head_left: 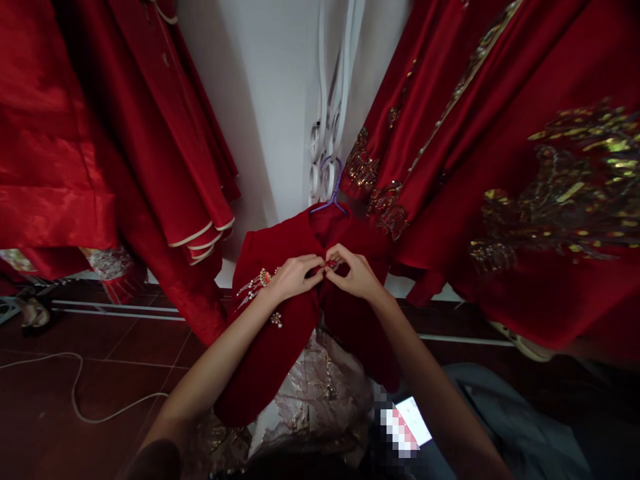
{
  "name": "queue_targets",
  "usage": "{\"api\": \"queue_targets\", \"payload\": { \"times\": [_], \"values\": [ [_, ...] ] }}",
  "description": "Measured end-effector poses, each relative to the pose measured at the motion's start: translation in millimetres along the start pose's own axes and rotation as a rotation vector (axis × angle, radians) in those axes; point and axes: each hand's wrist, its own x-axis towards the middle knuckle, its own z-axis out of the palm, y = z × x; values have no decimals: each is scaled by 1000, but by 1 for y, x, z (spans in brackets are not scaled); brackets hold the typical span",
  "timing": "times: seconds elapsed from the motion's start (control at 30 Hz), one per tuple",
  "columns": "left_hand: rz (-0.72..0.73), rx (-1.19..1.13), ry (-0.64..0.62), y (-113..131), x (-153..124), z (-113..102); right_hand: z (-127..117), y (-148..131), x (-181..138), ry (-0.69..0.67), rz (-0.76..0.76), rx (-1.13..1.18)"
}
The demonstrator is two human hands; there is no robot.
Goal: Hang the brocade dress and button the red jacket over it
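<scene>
Red jacket [280,333] on purple hanger [331,193], centre frame. Left hand [295,277] & right hand [353,273] pinch front fastening at chest. Recommend: keep both edges aligned, fabric taut w/ light tension

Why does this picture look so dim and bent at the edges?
Head view: dim light, with the red jacket dark under both hands; the white wall is brightest; gold embroidery glints and smears; hanging garments bow outward near the edges; one patch near the bottom is pixelated.
</scene>
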Motion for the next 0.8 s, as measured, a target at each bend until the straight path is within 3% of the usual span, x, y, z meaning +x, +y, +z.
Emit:
{"api": "queue_targets", "payload": {
  "times": [0.17,0.43,0.63,0.8],
  "values": [
    [-26,-64,-1,0,1,2,3,9,2,32,-17,-43],
    [-182,-135,126,6,1,5,5,9,-1,23,17,-22],
    [-219,-194,90,10,10,-3,1,13,-1,-41,64,-16],
    [-382,-144,146,16,-1,7,5,24,-7,96,176,113]
  ]
}}
